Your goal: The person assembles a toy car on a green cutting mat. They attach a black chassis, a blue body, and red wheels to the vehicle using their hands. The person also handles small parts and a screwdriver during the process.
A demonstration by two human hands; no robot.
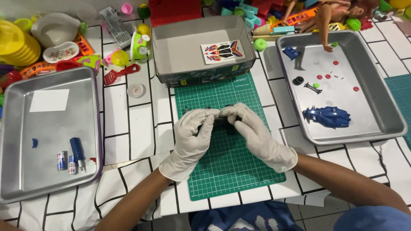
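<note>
Both hands wear white gloves and meet over a green cutting mat. My left hand and my right hand together grip a small black toy car chassis, mostly hidden by the fingers. A blue toy car body lies in the metal tray on the right, with a black wheel, a small axle part, a blue piece and several red and green bits.
An open grey cardboard box with a sticker sheet stands behind the mat. The left metal tray holds a white paper, two small batteries and a blue screwdriver. Colourful toys crowd the back edge.
</note>
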